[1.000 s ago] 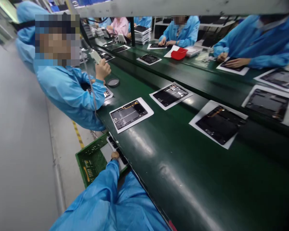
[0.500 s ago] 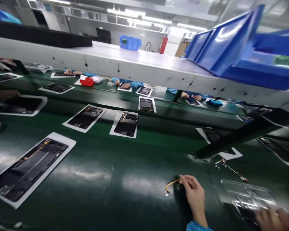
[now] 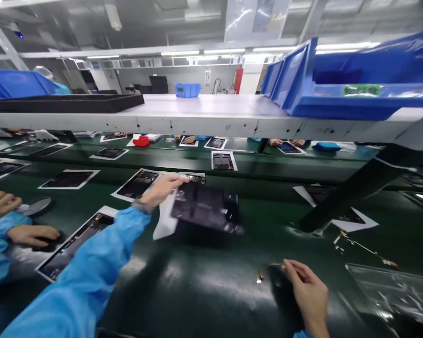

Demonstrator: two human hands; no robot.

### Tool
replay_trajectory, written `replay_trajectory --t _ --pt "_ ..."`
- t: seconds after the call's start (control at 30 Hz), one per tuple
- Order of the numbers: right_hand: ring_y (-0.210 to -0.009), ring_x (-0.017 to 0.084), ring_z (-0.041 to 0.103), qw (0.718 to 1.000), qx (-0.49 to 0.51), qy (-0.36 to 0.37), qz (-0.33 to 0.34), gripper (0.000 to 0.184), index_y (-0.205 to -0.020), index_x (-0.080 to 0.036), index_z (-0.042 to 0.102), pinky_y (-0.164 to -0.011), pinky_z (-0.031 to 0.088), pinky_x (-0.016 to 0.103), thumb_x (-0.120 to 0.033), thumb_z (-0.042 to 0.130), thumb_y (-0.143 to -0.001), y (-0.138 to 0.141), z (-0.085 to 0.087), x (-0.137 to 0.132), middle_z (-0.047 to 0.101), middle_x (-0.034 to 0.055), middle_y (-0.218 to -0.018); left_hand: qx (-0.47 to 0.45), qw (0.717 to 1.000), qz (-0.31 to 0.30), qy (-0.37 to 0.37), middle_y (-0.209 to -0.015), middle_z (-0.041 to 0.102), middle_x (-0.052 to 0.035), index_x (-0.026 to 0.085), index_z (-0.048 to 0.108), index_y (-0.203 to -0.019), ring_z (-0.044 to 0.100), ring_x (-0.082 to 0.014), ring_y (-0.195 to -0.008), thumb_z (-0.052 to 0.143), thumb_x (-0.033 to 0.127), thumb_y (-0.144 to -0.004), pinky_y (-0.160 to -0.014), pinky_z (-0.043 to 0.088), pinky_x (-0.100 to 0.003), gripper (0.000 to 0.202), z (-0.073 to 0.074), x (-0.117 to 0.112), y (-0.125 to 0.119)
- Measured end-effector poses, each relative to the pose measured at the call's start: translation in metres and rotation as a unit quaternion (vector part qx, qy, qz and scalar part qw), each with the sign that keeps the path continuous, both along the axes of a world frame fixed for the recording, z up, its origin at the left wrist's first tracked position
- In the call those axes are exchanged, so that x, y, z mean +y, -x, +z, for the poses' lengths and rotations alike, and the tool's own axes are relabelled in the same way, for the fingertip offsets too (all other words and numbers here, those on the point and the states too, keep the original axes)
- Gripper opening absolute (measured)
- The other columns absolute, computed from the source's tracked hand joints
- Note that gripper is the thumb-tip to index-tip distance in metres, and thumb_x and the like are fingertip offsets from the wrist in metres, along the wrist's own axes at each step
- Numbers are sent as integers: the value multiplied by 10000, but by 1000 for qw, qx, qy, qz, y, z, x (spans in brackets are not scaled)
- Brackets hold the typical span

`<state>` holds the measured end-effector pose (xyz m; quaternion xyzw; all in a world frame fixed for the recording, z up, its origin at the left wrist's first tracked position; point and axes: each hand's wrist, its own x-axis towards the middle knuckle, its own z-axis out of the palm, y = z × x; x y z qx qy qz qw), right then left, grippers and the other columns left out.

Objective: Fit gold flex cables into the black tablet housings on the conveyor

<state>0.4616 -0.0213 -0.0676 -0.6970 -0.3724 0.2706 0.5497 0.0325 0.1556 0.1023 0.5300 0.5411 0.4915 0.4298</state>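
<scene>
Left hand (image 3: 163, 189) grips panel (image 3: 206, 206) by one edge — likely sparing its face; right hand (image 3: 309, 291), well apart, pinches cable (image 3: 260, 276) by one end.

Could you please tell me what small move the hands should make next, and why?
Probably lower the black rectangular device panel flat onto the smooth dark green bench: the left hand appears to hold it tilted above the surface by one end, while the right hand pinches a thin orange ribbon cable.
</scene>
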Motion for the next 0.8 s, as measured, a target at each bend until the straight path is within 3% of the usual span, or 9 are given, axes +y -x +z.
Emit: replay_trajectory --t 0.07,0.17,0.3,0.57,0.67,0.73,0.8 --pt "-659 234 665 1000 -5 -12 -21 536 -809 -139 689 -635 529 307 -612 774 -570 -5 -2 0 700 78 -663 -78 997 2 8 -763 696 -42 102 732 -842 610 -134 -664 675 177 -696 -640 502 -236 174 -3 18 -39" --pt "-589 188 611 998 -22 -37 -52 568 -774 -131 683 -567 489 271 -649 770 -559 -10 -5 0 662 50 -617 -149 988 31 0 -762 669 -48 96 712 -873 604 -128 -665 623 187 -727 -670 528 -268 194 -20 37 -93" --pt "-590 168 583 997 -31 -35 -68 602 -764 -126 689 -564 473 260 -683 762 -547 -11 -7 3 657 45 -648 -217 974 64 -7 -804 669 -58 87 694 -886 605 -118 -688 612 171 -745 -729 536 -291 183 -33 55 -127" --pt "-617 193 610 997 -41 -27 -54 607 -748 -130 691 -579 488 273 -701 747 -552 -11 -7 4 675 62 -664 -264 958 97 -45 -778 692 -50 94 715 -912 628 -129 -679 689 188 -763 -716 505 -279 178 6 108 -171" --pt "-624 199 612 994 -75 -35 -69 599 -735 -137 687 -589 493 288 -713 726 -573 -11 -3 0 678 67 -675 -257 959 102 -65 -876 723 -77 105 740 -933 658 -155 -782 679 184 -755 -795 500 -287 204 1 93 -173" --pt "-624 206 605 989 -116 -44 -80 549 -704 -163 675 -594 496 310 -702 710 -608 -12 2 -4 674 68 -688 -246 961 108 -71 -999 728 -89 121 749 -960 662 -171 -900 666 178 -758 -876 486 -294 226 -15 63 -164" --pt "-619 224 606 988 -136 -26 -74 470 -692 -197 669 -586 497 340 -664 705 -650 -13 8 -8 673 70 -696 -234 963 116 -67 -1099 713 -96 137 750 -1002 647 -192 -1013 663 195 -765 -948 462 -311 259 -42 18 -149"
